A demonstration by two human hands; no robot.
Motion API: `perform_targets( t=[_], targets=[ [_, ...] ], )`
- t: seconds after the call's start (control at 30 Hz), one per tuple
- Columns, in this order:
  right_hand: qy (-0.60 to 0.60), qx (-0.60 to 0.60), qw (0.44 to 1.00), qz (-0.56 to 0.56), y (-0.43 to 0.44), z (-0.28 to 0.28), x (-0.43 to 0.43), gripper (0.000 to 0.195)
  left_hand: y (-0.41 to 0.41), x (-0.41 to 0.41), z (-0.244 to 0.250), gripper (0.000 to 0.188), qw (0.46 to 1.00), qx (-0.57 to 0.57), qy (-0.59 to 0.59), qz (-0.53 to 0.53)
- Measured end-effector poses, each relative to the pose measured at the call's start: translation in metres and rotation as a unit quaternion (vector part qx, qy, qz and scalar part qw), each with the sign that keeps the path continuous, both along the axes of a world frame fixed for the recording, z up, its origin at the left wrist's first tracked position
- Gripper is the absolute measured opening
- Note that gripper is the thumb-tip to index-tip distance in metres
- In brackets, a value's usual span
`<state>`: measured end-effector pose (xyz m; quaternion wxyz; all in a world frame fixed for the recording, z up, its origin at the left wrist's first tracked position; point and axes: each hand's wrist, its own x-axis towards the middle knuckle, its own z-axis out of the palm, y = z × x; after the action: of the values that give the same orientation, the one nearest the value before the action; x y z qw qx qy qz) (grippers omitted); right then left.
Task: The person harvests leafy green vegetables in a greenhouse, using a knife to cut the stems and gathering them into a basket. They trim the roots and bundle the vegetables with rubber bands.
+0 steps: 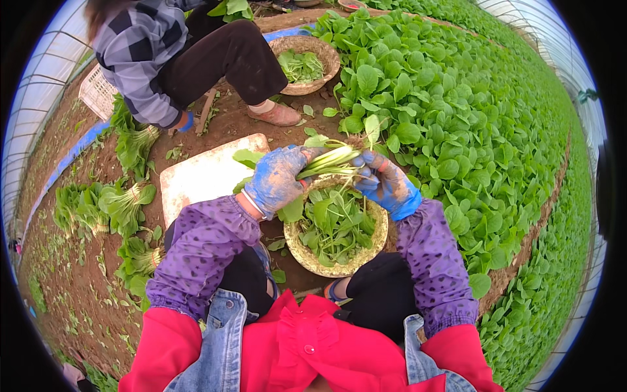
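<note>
My left hand (pixel 278 180), in a soiled blue glove, grips a small bunch of leafy greens (pixel 329 161) by its pale stems. The leaves stick out to the left behind that hand, and the root ends point right. At those ends, my right hand (pixel 386 183), gloved in blue too, has its fingers curled on the thin roots; dark soil clings near them. Below the bunch, between my knees, a mottled yellowish basin (pixel 298 245) holds loose green leaves (pixel 335 225). A white board-like slab (pixel 205 171) lies to the left of the basin.
Dense rows of leafy plants (pixel 460 122) grow on the right. Tied bundles of greens (pixel 125 201) lie on the soil at left. Another person (pixel 215 63) sits ahead on the left, near a second basin (pixel 330 54) of greens and a white plastic crate (pixel 95 93).
</note>
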<state>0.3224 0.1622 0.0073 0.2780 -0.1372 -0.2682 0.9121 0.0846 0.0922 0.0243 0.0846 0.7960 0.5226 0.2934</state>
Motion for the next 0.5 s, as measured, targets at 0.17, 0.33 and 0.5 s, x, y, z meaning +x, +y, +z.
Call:
perform_targets(
  t=[0.17,0.33,0.5],
  targets=[
    [0.037,0.001,0.999,0.024,-0.002,0.001,0.008,0.026,-0.002,0.006,0.010,0.050,0.999,-0.004,-0.016,-0.041],
    [0.061,0.031,0.997,0.028,-0.004,0.014,0.009,0.030,0.009,-0.006,0.021,0.060,0.979,0.087,0.182,0.023],
    [-0.333,0.309,0.867,0.206,-0.003,0.052,0.028,0.027,0.010,-0.025,-0.006,0.049,0.991,0.096,-0.028,0.083]
  ],
)
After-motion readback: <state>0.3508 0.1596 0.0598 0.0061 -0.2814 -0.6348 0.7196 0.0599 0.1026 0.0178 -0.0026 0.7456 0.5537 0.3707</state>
